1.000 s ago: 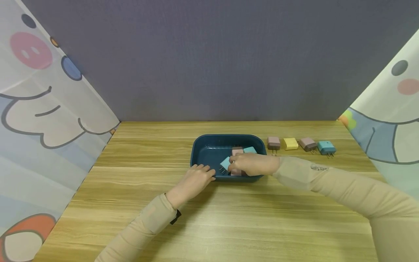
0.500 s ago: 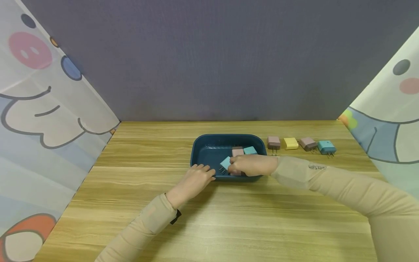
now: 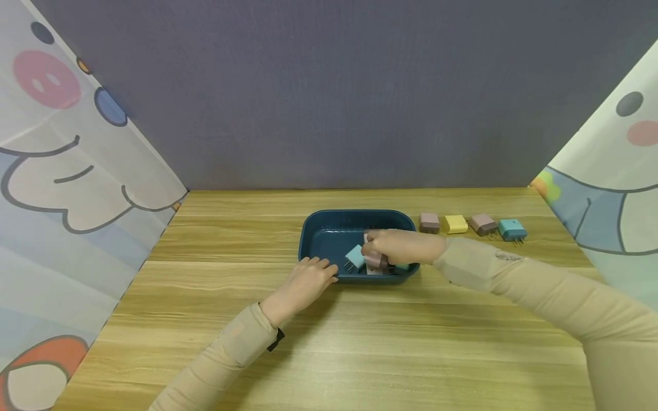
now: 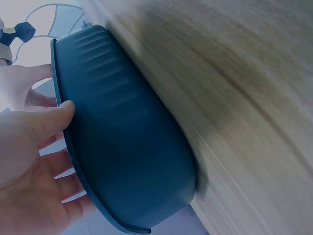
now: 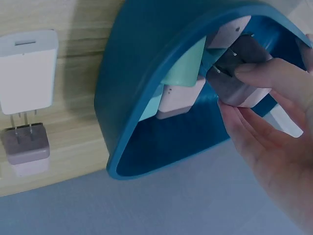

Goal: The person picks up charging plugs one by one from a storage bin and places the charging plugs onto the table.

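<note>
Right grip [image 3: 401, 246] pinches boxy two-tone plug [image 5: 229, 87] | left grip [image 3: 304, 286] clamps smooth blue tub [image 4: 122, 127] by rim

Place: screened-off tabletop area, wider room type undeterminable | Rear: plain grey panel [image 3: 329, 97] | Both sides: cartoon-printed sheets [image 3: 61, 188] | Surface: wood-grain table [image 3: 401, 348]
</note>
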Tool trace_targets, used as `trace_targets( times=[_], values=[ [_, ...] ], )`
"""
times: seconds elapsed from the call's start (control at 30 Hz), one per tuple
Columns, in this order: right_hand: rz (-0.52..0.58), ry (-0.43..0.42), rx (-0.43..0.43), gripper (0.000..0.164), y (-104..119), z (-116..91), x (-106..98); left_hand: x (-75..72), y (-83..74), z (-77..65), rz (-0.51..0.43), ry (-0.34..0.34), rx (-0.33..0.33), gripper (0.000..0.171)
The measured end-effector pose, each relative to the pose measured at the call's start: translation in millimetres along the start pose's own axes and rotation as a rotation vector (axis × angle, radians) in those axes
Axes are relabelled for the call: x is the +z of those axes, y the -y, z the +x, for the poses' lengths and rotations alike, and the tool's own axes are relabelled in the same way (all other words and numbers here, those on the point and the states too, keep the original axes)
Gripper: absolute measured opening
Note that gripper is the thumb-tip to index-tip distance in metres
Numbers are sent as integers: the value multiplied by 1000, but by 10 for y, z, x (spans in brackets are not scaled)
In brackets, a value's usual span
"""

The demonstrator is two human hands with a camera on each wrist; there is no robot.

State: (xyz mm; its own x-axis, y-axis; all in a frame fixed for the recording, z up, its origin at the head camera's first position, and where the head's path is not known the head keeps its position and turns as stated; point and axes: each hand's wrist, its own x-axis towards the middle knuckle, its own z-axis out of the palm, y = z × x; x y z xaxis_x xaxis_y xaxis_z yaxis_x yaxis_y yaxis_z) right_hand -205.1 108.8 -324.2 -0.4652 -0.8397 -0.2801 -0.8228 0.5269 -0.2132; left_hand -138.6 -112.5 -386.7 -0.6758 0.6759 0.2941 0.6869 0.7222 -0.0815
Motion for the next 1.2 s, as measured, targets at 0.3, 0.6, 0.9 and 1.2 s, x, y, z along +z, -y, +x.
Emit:
trace_targets(
  times=[0.3, 0.6, 0.9, 1.2],
  values=[
    [34, -19, 39, 44, -49, -62, -49, -12, -7, 2, -3, 5, -3, 11],
    [0, -45, 68, 42, -94, -165, -104, 6, 0, 1, 4, 4, 3, 10],
    [26, -75, 101, 49, -175, -280, -145, 20, 6, -5, 7, -14, 5, 11],
    [-7, -185, 59, 47, -312, -416, -127, -5, -1, -5, -1, -29, 9, 10]
  ],
)
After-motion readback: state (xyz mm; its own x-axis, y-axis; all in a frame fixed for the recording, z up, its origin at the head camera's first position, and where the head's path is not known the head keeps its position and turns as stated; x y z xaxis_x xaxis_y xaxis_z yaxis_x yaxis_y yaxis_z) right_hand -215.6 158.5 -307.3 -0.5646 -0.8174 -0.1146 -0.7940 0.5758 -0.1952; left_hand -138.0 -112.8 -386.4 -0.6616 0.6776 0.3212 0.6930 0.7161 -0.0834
